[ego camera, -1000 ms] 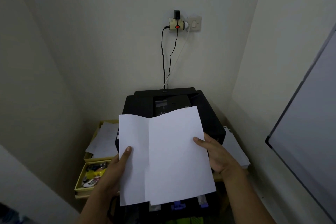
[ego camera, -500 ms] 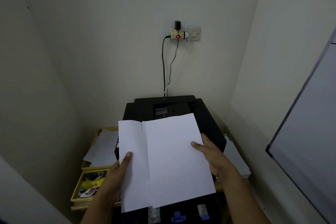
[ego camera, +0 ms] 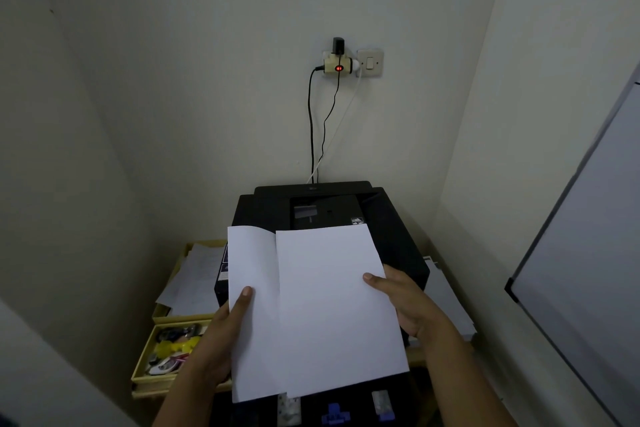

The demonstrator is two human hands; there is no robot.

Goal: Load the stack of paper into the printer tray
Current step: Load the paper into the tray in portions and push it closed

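I held the stack of paper (ego camera: 332, 305) in both hands above the black printer (ego camera: 391, 239), not yet in any tray. My left hand (ego camera: 214, 340) gripped its near left edge, thumb flat on the top sheet and fingers hidden underneath. My right hand (ego camera: 412, 305) gripped the right edge the same way, thumb lying on the paper.

To do this step well, I judged that I first had to square the sheets: they had split into two offset layers, the lower one jutting out toward my left hand, the upper one sitting toward my right. Tapping them even would keep them from catching or feeding crooked. Then I would steer the far edge, beyond my fingertips, toward the recessed opening on the printer's top (ego camera: 322, 213), just past the paper, and keep the stack level and lightly pinched so it would not buckle.

The paper was plain white, unmarked and uncreased, and thin enough to bow slightly between my hands. It hid most of the printer's front.
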